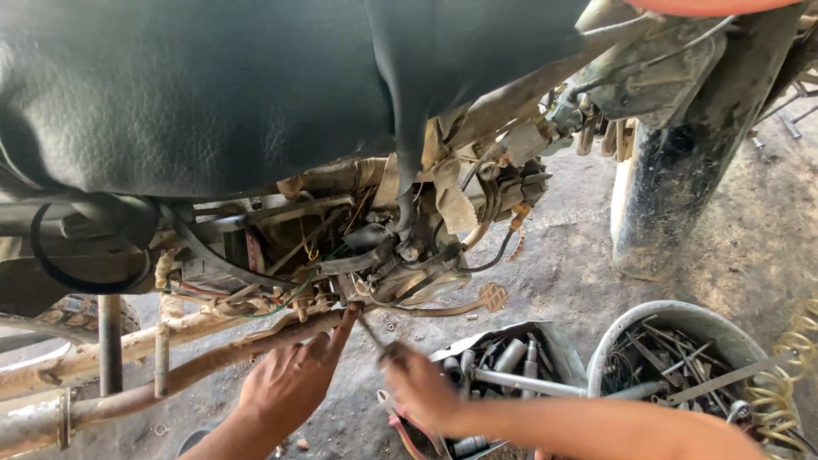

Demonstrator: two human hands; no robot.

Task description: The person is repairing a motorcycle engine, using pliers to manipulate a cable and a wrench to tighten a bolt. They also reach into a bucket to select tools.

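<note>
Screwdriver (372, 334) held in my right hand (419, 388): fingers closed around its handle, thin shaft angled up and away from the hand toward the underside of the motorcycle engine (383, 255); tip meets the grimy metal just beside my left fingertips; motion blur on the right hand, exact grip not resolvable. Left hand (290, 379): fingers extended, index fingertip pressed against the lower frame tube (196, 366) where it joins the engine, holding nothing that I can see; palm down.

Above both hands: black seat (196, 85) overhanging the exposed wiring and hoses; a brake pedal (492, 296) with a round cross-hatched pad sits up and to the right of my right hand. Just right of the right hand, on the dirt floor (562, 281): an open tin (558, 345) of sockets and bits; beyond it a round metal bucket (682, 317) full of long tools and rods. Far right of that: a coiled yellow air hose (780, 383). Up and right of the bucket: rear tyre (673, 179), dusty, standing on the ground.
</note>
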